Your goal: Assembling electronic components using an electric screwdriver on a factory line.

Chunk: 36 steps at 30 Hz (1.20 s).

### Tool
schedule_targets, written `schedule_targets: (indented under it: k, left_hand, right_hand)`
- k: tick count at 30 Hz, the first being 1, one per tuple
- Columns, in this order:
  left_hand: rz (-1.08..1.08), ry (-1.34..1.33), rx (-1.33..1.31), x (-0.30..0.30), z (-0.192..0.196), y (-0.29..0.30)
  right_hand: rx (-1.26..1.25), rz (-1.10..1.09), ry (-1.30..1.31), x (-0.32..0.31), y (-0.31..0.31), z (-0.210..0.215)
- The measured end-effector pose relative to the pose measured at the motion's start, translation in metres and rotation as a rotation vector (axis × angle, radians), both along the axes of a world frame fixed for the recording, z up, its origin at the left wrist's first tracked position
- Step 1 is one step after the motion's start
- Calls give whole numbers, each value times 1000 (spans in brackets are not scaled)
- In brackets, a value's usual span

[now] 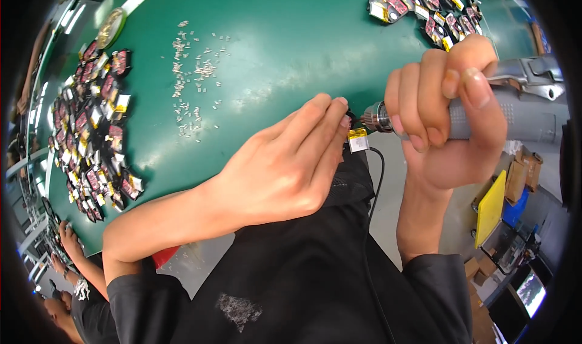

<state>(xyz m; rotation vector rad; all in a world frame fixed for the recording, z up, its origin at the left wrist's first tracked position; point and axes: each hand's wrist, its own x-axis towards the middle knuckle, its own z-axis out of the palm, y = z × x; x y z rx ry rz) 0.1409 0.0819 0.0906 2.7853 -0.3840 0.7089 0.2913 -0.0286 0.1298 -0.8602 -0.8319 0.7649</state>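
My right hand wraps round a grey electric screwdriver held roughly level, with its metal collar pointing left. The thumb lies near a metal lever on top of the tool. My left hand reaches across to the table's near edge, its fingers pressed together at a small dark electronic unit that they mostly hide. A small silver battery with yellow tape hangs out beside that unit. The screwdriver's tip meets the unit by the left fingertips; what it touches there is hidden.
Many open black units with red boards pile up at the table's left, others at the far right. Tiny metallic pieces lie scattered on the green table. A black cable hangs down. Another person sits at lower left.
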Motion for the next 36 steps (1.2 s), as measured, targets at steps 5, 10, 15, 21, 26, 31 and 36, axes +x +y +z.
schedule_targets:
  k: [5,10,15,21,26,31,36]
  left_hand:
    - [15,61,33,-7,10,-4]
    - [31,20,-28,-14,5,-8]
    - [124,85,-84,-48,22,10]
    - [806,92,154,-105,75,117]
    - [698,70,255,-93,61,123]
    - [589,168,114,-52,29,121]
    - [556,224,283,-46,25,126]
  right_hand:
    - [49,-92,92,-8,1,-2]
    - [114,59,72,0,-6,-6]
    - [296,160,160,-3,-7,-1]
    - [254,-69,385,4,-23,-22]
    - [180,-93,542,-11,-9,-38]
    - [199,-85,574,-10,-11,-40]
    - [211,-60,582,-10,-13,-41]
